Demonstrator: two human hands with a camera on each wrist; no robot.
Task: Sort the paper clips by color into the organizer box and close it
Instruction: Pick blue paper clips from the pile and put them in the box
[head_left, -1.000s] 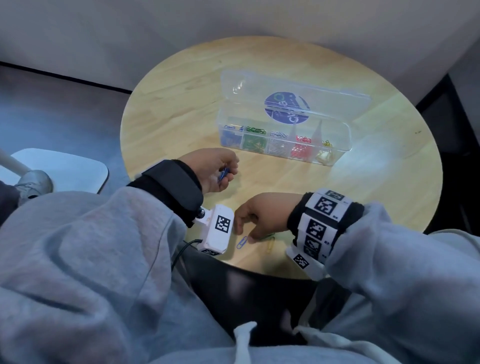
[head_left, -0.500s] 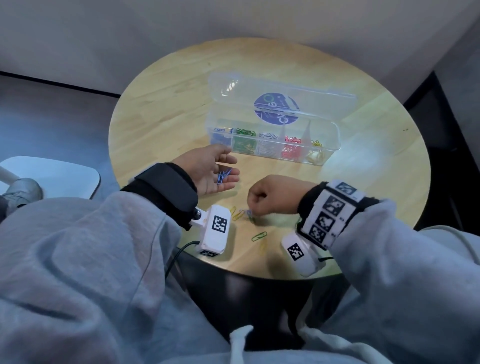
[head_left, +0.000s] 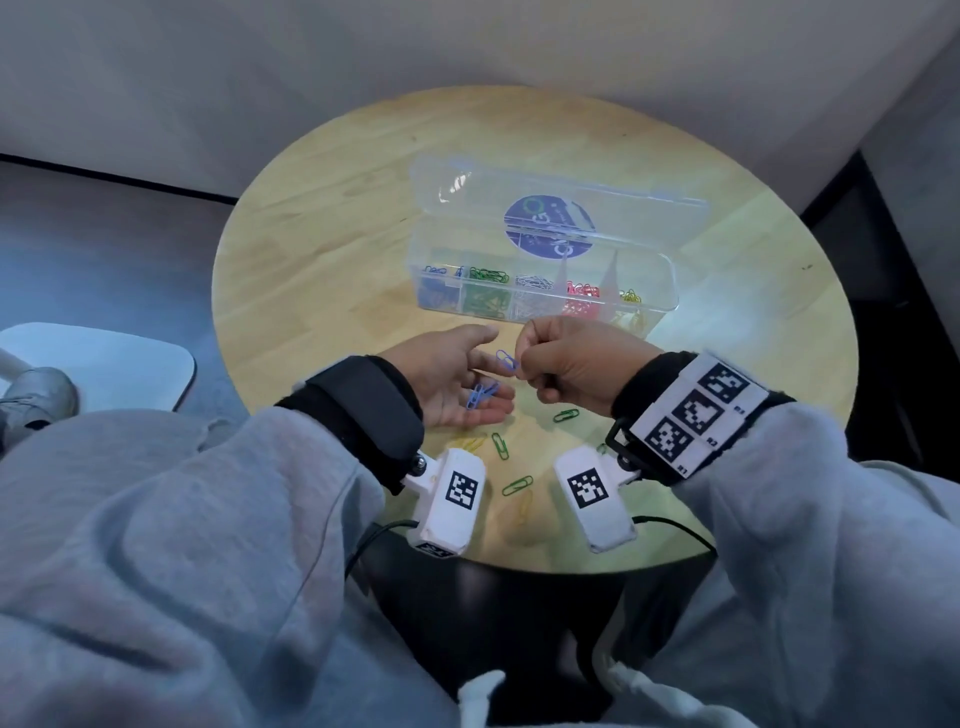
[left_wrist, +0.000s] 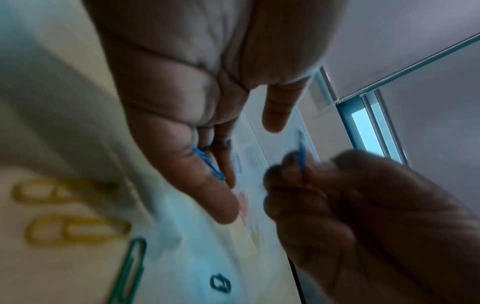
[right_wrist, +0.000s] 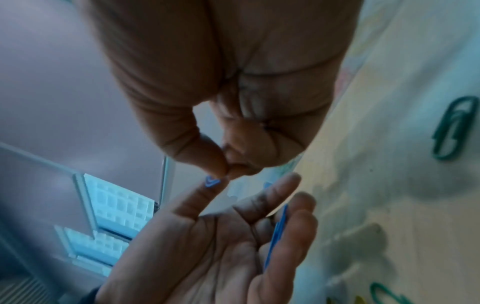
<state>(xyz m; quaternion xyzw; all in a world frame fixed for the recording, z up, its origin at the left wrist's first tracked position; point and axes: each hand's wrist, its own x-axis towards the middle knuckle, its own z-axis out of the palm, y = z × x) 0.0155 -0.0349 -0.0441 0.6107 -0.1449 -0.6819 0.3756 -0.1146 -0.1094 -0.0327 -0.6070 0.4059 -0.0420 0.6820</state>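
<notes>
Right, round pale wooden table (head_left: 322, 249), clear plastic organizer box (head_left: 660, 306) sitting toward the far side, lid (head_left: 467, 182) flipped open and lying back. Round dark-blue sticker (head_left: 548, 223) on the lid, white lettering, too blurred to read. 5 compartments, L to R: blue, green, white, red, yellow clips inside; can't count them.

Left hand (head_left: 447, 379) palm up just above the table, fingers relaxed and slightly spread, approx 2 blue paper clips (head_left: 480, 396) lying on the fingers. Right hand (head_left: 571, 364) right beside it, fingers curled in, thumb & forefinger pinching 1 more blue clip (head_left: 506, 359) over the left fingertips.

Loose on the table near the front edge, below the hands: 3 green clips (head_left: 566, 415) in the head view, plus yellow clips (head_left: 470, 443), 2 by the left wrist cam and maybe 1 more further back, blurry. White tagged camera pods (head_left: 449, 501) hang off both wrists, black-and-white square markers on them & on the right wristband (head_left: 696, 415).
</notes>
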